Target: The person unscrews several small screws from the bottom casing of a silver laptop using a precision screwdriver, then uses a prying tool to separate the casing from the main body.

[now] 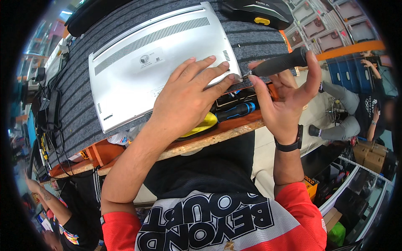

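A silver laptop (125,90) lies bottom side up on a grey ribbed mat, with its long vent strip toward the far edge. My left hand (188,92) rests on the base near its near right corner, fingers spread, one fingertip close to that corner. My right hand (284,98) grips a black-handled screwdriver (278,63). It is held nearly level, the handle pointing right and its shaft reaching the laptop's near right corner. Whether the tip sits in a screw is too small to tell.
Below the laptop, an open drawer (247,121) holds a blue-and-black handled tool (235,112) and a yellow item (205,125). A black case with a yellow latch (261,21) stands at the back right. Cables (52,125) lie along the left. Other people are at both sides.
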A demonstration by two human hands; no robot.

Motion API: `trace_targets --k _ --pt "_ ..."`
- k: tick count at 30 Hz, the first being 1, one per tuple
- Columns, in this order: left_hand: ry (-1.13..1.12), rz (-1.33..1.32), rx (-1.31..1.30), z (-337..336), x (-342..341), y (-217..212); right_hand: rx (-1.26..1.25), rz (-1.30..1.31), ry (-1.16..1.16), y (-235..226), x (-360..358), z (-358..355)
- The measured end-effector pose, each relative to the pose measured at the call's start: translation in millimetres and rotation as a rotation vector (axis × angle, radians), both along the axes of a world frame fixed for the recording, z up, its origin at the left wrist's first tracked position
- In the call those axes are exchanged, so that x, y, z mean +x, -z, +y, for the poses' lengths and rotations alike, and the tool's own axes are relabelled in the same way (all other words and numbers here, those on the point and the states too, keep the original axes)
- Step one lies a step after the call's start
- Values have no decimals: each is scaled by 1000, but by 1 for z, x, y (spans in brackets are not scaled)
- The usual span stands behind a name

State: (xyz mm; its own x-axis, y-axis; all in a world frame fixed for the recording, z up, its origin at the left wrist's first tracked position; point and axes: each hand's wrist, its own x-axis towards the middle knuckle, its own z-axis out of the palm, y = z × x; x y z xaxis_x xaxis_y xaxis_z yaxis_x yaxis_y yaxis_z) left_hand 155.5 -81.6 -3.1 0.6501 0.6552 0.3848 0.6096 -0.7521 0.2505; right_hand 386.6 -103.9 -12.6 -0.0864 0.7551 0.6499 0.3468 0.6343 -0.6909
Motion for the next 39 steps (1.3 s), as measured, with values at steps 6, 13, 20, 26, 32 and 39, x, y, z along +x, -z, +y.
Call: trace_targets --k 6,13,20,26,32,39 --pt "6 -12 -7 1 0 1 54 -37 27 2 -2 2" --pt "-5 -2 13 0 0 2 39 -50 136 9 1 1" --pt "-4 -6 -3 0 0 1 33 -37 51 0 -1 -2" --pt "-1 -12 -7 -1 0 1 16 -17 99 0 -1 1" --pt "-4 6 9 0 -1 2 25 -43 83 2 -1 1" --pt "-2 -5 1 0 1 0 -19 4 23 -2 1 1"
